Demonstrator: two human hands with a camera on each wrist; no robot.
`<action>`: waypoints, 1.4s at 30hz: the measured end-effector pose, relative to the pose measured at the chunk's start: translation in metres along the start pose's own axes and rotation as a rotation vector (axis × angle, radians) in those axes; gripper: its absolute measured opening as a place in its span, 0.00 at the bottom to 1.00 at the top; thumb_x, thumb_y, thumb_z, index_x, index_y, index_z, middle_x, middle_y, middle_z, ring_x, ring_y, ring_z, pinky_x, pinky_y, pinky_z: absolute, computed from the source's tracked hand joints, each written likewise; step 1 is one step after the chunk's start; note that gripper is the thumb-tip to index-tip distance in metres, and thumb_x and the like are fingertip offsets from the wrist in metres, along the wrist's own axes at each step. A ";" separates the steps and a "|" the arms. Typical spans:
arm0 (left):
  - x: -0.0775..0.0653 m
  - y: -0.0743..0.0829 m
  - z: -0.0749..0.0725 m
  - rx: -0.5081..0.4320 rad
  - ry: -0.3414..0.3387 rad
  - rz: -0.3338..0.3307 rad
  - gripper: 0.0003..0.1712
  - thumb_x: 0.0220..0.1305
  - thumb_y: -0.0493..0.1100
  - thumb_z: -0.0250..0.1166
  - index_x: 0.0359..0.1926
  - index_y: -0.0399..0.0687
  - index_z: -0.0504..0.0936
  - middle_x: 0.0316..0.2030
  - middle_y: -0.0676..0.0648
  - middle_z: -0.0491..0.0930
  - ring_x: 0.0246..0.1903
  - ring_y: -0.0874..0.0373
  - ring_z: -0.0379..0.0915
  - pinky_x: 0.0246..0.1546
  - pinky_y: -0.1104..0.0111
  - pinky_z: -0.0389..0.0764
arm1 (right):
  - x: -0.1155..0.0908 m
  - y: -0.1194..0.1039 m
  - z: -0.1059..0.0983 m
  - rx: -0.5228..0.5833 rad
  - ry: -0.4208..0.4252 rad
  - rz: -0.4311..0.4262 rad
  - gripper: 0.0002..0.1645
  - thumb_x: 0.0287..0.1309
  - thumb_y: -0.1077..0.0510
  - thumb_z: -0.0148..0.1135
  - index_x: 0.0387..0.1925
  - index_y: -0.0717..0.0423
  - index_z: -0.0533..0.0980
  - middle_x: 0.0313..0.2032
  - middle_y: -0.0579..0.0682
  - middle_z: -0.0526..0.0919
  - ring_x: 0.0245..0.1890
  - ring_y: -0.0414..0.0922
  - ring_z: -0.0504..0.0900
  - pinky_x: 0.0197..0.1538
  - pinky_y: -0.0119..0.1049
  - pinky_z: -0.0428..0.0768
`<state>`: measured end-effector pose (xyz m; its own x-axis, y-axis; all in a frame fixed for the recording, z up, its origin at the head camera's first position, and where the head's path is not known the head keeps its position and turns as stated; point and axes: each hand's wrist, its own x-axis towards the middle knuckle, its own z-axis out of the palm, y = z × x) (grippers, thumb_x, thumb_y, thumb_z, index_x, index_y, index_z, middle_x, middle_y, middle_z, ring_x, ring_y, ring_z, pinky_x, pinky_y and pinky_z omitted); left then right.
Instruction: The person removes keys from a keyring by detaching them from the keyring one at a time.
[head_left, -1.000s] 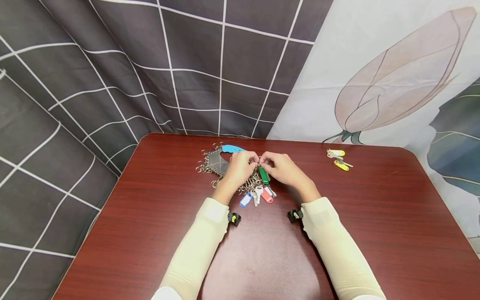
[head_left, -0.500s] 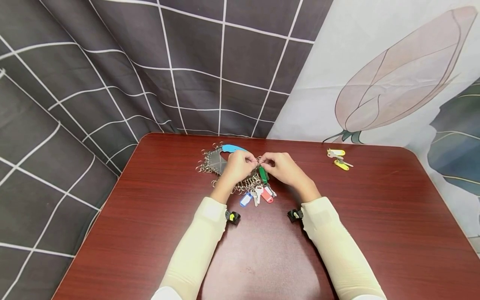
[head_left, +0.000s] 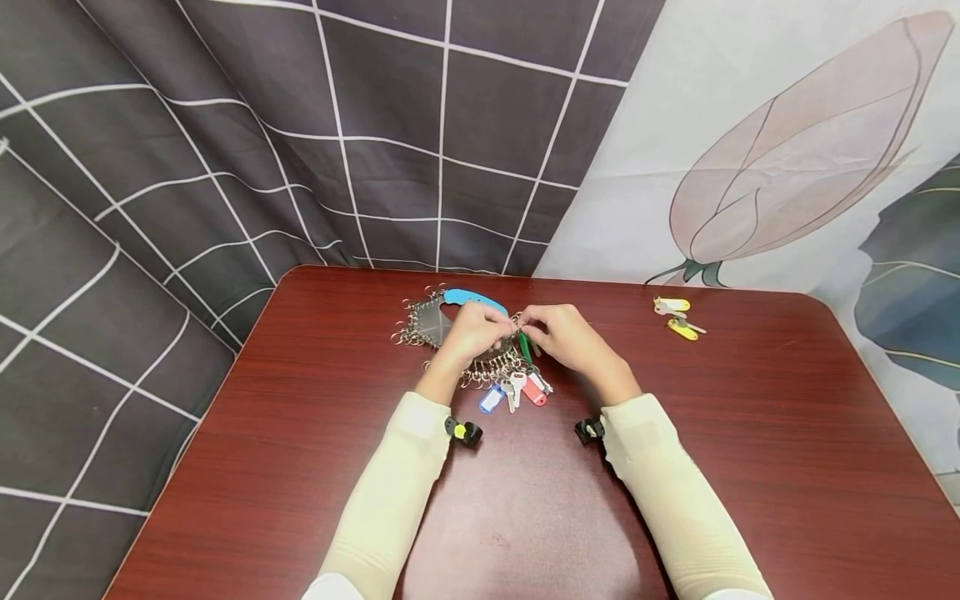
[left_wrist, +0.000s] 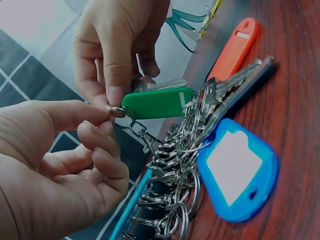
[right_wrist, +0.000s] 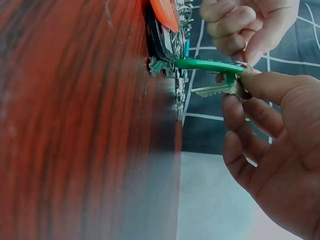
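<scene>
My left hand [head_left: 471,333] and right hand [head_left: 562,333] meet over a grey plate [head_left: 429,325] with a blue edge [head_left: 474,298] and many metal clasps and rings. In the left wrist view, my left thumb and index finger pinch a small split ring [left_wrist: 131,120] linked to a clasp [left_wrist: 149,140]. My right hand pinches the same ring from the other side, where a green key tag [left_wrist: 156,103] and a silver key [right_wrist: 212,90] hang. The ring's joint is partly hidden by fingertips.
A blue key tag [head_left: 491,399], a red key tag [head_left: 534,389] and keys [head_left: 513,389] lie just in front of the plate. Two yellow key tags [head_left: 683,330] with keys lie at the back right. A grid-patterned curtain [head_left: 390,150] hangs behind the table's far edge.
My left hand has shifted slightly left and turned, its fingertips still at the ring. The green key tag has tilted to a narrower view. The right hand stays nearly in place.
</scene>
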<state>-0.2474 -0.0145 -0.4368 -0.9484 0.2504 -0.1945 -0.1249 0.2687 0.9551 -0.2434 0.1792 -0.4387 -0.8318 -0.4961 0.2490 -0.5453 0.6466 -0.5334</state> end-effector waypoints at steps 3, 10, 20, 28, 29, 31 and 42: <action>0.002 -0.003 0.000 -0.048 -0.025 -0.021 0.09 0.63 0.32 0.65 0.33 0.24 0.85 0.09 0.53 0.69 0.14 0.62 0.63 0.18 0.73 0.65 | 0.000 -0.001 0.000 0.003 -0.008 -0.006 0.03 0.67 0.62 0.66 0.39 0.54 0.85 0.30 0.49 0.87 0.23 0.39 0.78 0.38 0.39 0.81; 0.004 -0.005 -0.002 -0.056 -0.060 -0.013 0.09 0.62 0.31 0.63 0.32 0.24 0.84 0.11 0.53 0.69 0.16 0.63 0.63 0.19 0.74 0.63 | 0.000 -0.003 -0.002 -0.014 -0.005 -0.006 0.03 0.66 0.62 0.68 0.39 0.54 0.86 0.34 0.48 0.89 0.27 0.41 0.80 0.41 0.40 0.82; -0.003 0.003 -0.006 0.303 -0.053 0.235 0.06 0.57 0.32 0.64 0.27 0.41 0.87 0.20 0.53 0.76 0.24 0.63 0.69 0.30 0.73 0.71 | -0.002 -0.001 0.000 -0.042 0.027 0.065 0.04 0.67 0.58 0.68 0.34 0.51 0.85 0.17 0.42 0.80 0.21 0.40 0.77 0.36 0.39 0.77; -0.004 0.003 -0.007 0.431 -0.080 0.298 0.05 0.57 0.33 0.66 0.27 0.43 0.87 0.22 0.51 0.81 0.25 0.63 0.73 0.32 0.73 0.75 | 0.000 0.000 0.000 -0.037 0.061 0.083 0.05 0.65 0.60 0.68 0.31 0.52 0.85 0.18 0.42 0.82 0.23 0.40 0.80 0.36 0.38 0.79; -0.004 0.003 -0.007 0.435 -0.081 0.295 0.05 0.58 0.33 0.67 0.27 0.43 0.87 0.22 0.50 0.81 0.25 0.63 0.73 0.32 0.73 0.75 | 0.000 0.000 0.000 -0.026 0.060 0.078 0.05 0.65 0.60 0.68 0.31 0.53 0.85 0.20 0.43 0.84 0.24 0.41 0.80 0.36 0.39 0.79; -0.004 0.002 -0.007 0.444 -0.076 0.279 0.05 0.60 0.36 0.68 0.27 0.45 0.87 0.23 0.51 0.82 0.25 0.63 0.72 0.32 0.73 0.74 | 0.001 0.001 0.000 -0.004 0.053 0.071 0.05 0.65 0.61 0.68 0.32 0.54 0.85 0.23 0.45 0.85 0.26 0.41 0.81 0.37 0.38 0.79; -0.002 0.001 -0.004 0.419 -0.080 0.243 0.07 0.68 0.39 0.68 0.32 0.43 0.87 0.26 0.50 0.82 0.25 0.62 0.72 0.32 0.73 0.74 | -0.001 0.000 0.000 0.019 0.038 0.038 0.03 0.64 0.60 0.69 0.34 0.54 0.86 0.29 0.47 0.87 0.28 0.41 0.79 0.38 0.39 0.79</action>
<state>-0.2466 -0.0185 -0.4342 -0.9081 0.4186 -0.0092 0.2412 0.5408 0.8058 -0.2430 0.1796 -0.4386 -0.8553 -0.4490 0.2586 -0.5117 0.6530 -0.5583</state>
